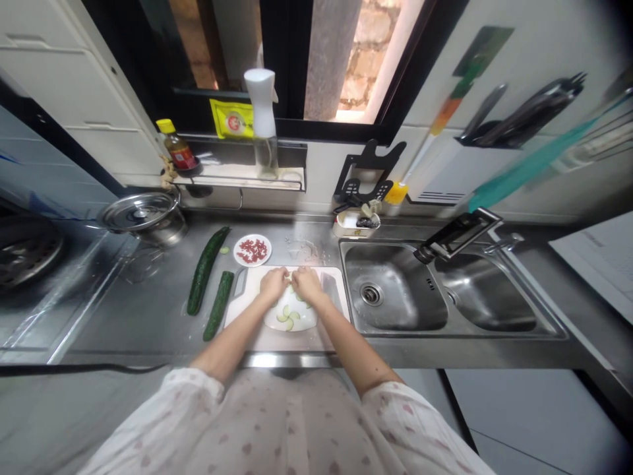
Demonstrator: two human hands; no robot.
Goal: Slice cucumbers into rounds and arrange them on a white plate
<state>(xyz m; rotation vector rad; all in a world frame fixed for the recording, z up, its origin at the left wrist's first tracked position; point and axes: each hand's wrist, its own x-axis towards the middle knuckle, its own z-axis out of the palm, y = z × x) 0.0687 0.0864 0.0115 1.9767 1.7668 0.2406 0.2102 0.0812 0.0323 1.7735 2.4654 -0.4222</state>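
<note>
My left hand (274,285) and my right hand (306,284) meet over the far edge of a white plate (277,325). Their fingers are closed, and a small pale-green piece, which looks like a cucumber slice (289,280), is between the fingertips of both. Thin cucumber slices (289,318) lie on the plate in a pinwheel; more lie near the rim, partly hidden by my hands. Under the plate is a white cutting board (257,340). To the left are a whole cucumber (206,274) and a shorter cut cucumber (219,307). A small dish (252,251) holds chopped red pieces.
A double sink (395,290) with a faucet (487,231) is at the right. A lidded pot (148,218) stands at the back left. Behind the board are a spray bottle (264,125), a sauce bottle (179,150) and an oval caddy (356,225). A knife block (459,165) hangs right.
</note>
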